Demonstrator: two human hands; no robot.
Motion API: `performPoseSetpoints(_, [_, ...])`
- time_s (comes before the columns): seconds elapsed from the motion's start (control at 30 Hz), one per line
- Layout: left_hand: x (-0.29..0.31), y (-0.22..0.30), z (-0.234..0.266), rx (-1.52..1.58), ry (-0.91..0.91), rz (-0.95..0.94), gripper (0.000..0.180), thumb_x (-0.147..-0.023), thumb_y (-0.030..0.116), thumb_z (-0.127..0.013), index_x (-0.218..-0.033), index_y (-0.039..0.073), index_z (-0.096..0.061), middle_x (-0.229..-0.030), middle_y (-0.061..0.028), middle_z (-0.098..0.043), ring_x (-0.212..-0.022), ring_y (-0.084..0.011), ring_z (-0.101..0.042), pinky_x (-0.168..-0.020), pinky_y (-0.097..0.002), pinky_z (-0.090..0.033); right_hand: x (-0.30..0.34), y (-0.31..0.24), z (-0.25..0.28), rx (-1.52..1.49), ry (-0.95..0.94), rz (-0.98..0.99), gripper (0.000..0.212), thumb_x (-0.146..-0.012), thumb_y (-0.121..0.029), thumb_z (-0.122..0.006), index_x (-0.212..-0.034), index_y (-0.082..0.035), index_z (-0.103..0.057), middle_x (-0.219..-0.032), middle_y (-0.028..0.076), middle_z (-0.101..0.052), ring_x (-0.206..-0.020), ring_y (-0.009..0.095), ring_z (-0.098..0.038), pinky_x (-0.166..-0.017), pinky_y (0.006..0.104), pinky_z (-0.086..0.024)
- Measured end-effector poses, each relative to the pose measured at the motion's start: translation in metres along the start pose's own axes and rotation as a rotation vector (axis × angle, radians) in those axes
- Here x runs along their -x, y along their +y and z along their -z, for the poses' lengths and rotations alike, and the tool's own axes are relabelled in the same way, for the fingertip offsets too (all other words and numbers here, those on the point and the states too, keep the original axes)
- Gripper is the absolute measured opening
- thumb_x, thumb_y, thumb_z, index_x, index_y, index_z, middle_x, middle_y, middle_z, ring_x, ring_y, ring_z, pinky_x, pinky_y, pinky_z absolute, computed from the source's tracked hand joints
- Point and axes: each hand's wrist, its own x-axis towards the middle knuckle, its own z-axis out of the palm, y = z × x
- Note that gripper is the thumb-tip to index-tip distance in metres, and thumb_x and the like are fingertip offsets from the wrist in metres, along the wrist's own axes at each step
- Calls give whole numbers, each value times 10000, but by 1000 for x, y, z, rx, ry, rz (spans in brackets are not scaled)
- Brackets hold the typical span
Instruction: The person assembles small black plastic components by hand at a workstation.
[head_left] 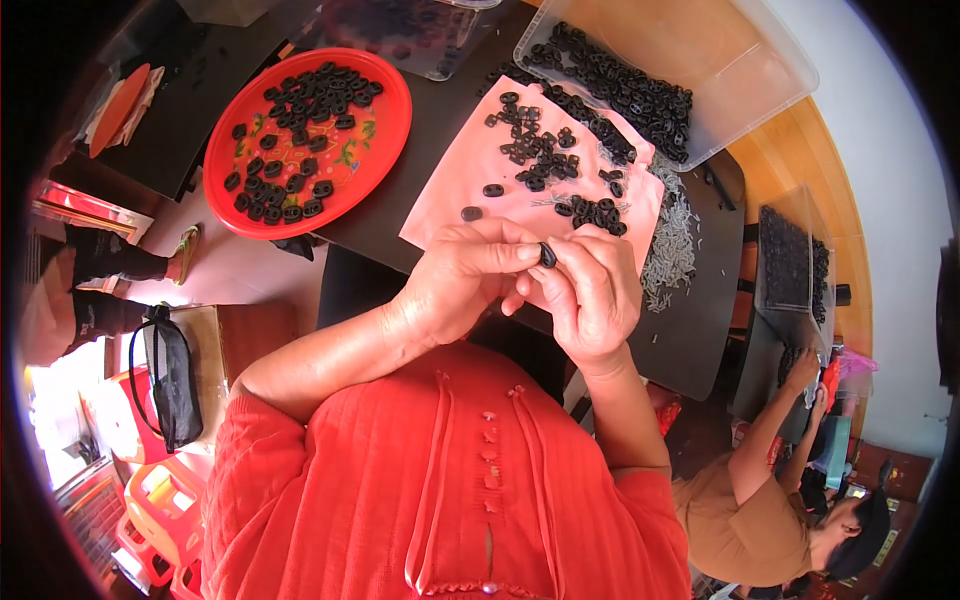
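Observation:
My left hand [468, 270] pinches a small black cord lock [547, 256], an oval piece, between thumb and fingertip. From the other side, the fingertips of my right hand [598, 295] close on the same piece. Just beyond my hands lies a pink cloth [448, 185] with several loose black cord lock pieces [538, 150] scattered on it. One single black piece [472, 213] rests near the cloth's front edge, beside my left hand. Thin light-coloured bits lie among the pieces on the cloth. My fingers hide part of the held piece.
At the left stands a red round tray [395, 165] of black cord locks. A clear plastic bin [740, 75] of black parts lies behind the cloth. Small metal springs [672, 245] are heaped on the dark table [690, 345]. Another person [765, 510] works at the lower right.

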Motion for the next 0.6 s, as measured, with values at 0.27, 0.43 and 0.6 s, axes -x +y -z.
performPoseSetpoints(0.27, [0, -6, -6, -57, 6, -81, 162, -1009, 152, -662, -1012, -10, -658, -887, -57, -664, -760, -146, -646, -611, -279, -510, -1, -1, 2, 35, 11, 26, 334, -809, -8, -795, -1120, 42, -683, -946, 147, -664, -848, 327, -654, -744, 406, -555])
performPoseSetpoints(0.43, [0, -10, -1, -139, -21, -97, 157, -1006, 147, -661, -1000, -11, -659, -882, -60, -667, -731, -149, -647, -557, -272, -507, 1, -5, 5, 60, -51, 50, 312, -809, -41, -806, -1079, 74, -700, -931, 148, -660, -854, 340, -657, -729, 411, -559])
performPoseSetpoints(0.6, [0, -8, 1, -156, -55, -78, 151, -995, 135, -670, -1011, -15, -661, -904, -73, -674, -733, -163, -648, -557, -287, -513, 5, -6, 5, 5, -34, 48, 310, -826, -40, -799, -1093, 73, -688, -920, 154, -662, -833, 340, -661, -721, 402, -562])
